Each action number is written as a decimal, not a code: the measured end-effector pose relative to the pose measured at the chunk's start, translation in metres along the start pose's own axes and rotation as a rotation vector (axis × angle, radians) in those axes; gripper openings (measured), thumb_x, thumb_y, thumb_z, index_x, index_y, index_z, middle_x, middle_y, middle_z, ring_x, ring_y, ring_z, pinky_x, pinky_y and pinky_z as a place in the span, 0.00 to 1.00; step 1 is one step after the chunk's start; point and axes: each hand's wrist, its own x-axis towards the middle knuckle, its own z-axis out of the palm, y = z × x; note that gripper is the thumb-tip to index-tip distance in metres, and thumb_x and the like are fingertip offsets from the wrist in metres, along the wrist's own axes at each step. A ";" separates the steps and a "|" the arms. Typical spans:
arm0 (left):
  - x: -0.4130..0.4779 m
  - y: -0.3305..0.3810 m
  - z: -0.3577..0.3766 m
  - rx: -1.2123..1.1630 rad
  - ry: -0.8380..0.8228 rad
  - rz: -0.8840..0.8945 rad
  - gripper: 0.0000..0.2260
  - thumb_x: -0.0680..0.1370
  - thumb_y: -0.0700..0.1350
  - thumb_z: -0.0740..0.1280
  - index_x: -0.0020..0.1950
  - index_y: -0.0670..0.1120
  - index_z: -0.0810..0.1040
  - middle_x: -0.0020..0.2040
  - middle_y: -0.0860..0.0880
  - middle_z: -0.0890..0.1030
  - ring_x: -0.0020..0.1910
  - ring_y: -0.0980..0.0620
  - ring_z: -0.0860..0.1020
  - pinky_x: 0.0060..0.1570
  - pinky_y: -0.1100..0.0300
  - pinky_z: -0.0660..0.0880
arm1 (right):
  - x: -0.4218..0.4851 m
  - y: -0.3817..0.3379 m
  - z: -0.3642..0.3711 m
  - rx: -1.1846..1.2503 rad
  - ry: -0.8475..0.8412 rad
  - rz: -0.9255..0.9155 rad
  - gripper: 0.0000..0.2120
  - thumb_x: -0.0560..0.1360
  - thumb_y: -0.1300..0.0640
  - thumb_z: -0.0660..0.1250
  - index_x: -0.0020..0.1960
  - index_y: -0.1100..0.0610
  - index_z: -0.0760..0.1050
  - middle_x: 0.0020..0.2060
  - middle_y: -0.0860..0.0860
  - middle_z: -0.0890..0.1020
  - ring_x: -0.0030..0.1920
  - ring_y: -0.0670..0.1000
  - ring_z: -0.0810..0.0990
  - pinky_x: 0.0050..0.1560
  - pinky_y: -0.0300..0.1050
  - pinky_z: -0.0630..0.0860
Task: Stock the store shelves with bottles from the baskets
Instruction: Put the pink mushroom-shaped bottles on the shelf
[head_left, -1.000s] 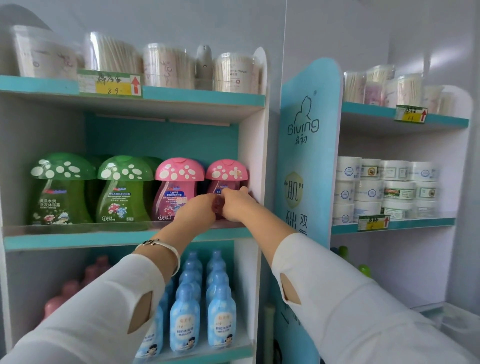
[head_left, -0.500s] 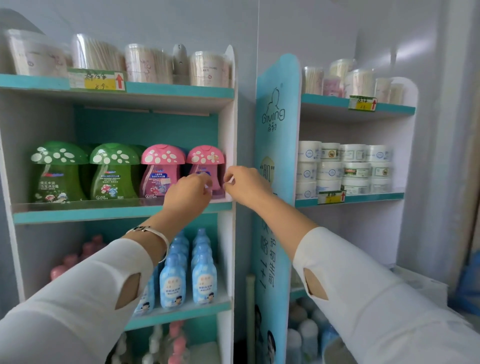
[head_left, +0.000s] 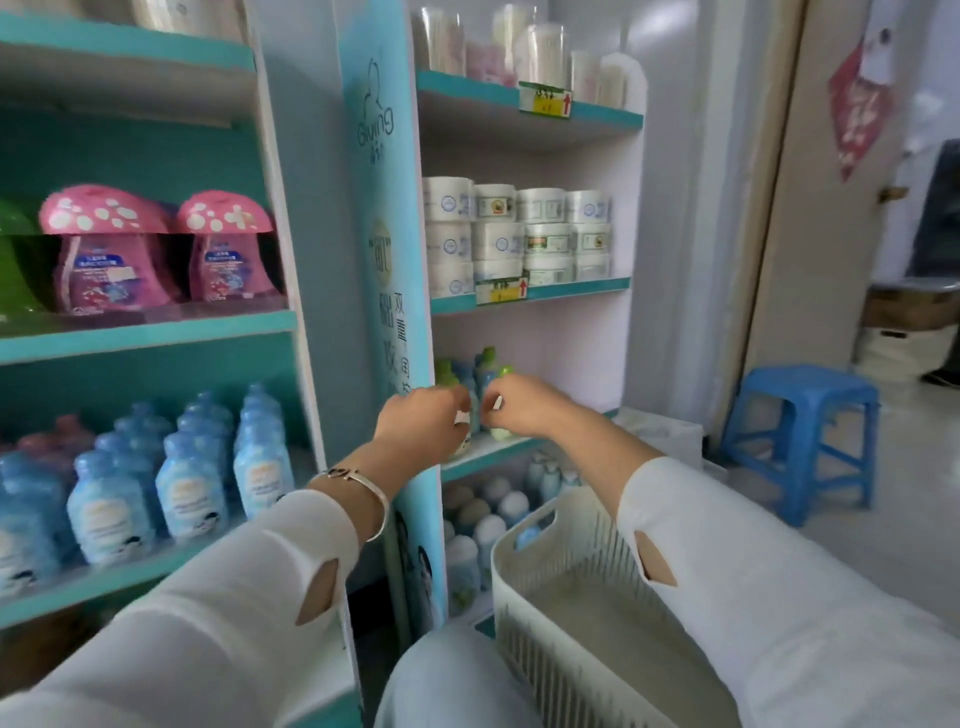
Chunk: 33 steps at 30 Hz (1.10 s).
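My left hand (head_left: 422, 420) and my right hand (head_left: 521, 406) hover close together, fingers curled, in front of the right shelf unit. Nothing shows in either hand, though the picture is blurred. Just behind them stand small green-capped bottles (head_left: 487, 364) on the third shelf (head_left: 493, 451). Two pink mushroom-capped bottles (head_left: 111, 260) stand on the left unit's middle shelf, with rows of light blue bottles (head_left: 260, 467) below them. A white slatted basket (head_left: 524, 551) sits by my right forearm, its bottom bare where I can see it.
A tall blue side panel (head_left: 387, 234) divides the two shelf units. White jars (head_left: 498, 239) fill the right unit's second shelf, and round-capped bottles (head_left: 488, 512) stand on the shelf below the hands. A blue plastic stool (head_left: 800, 415) stands on the floor at right, near a door (head_left: 810, 208).
Both hands have left the pink mushroom bottle on the left unit and moved down and right to the green-capped bottles. My view has swung right and down, bringing the basket and stool into sight.
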 end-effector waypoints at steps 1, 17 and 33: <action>0.000 0.011 0.009 -0.002 -0.014 0.016 0.14 0.77 0.46 0.59 0.62 0.51 0.71 0.62 0.47 0.76 0.60 0.45 0.75 0.57 0.55 0.69 | -0.005 0.013 0.004 -0.002 -0.007 0.022 0.10 0.74 0.53 0.66 0.53 0.56 0.79 0.51 0.56 0.81 0.51 0.58 0.79 0.55 0.51 0.77; -0.025 0.111 0.179 0.018 -0.389 0.357 0.14 0.78 0.48 0.59 0.63 0.54 0.72 0.61 0.50 0.77 0.59 0.49 0.75 0.57 0.55 0.71 | -0.096 0.195 0.143 0.011 -0.597 0.335 0.16 0.78 0.53 0.63 0.63 0.59 0.73 0.45 0.52 0.75 0.40 0.51 0.77 0.30 0.38 0.69; -0.011 0.123 0.240 -0.044 -0.560 0.464 0.12 0.78 0.51 0.61 0.60 0.50 0.75 0.59 0.50 0.76 0.59 0.50 0.74 0.60 0.55 0.72 | -0.118 0.231 0.229 -0.003 -1.037 0.501 0.26 0.74 0.53 0.69 0.68 0.60 0.68 0.62 0.58 0.75 0.59 0.58 0.76 0.53 0.50 0.76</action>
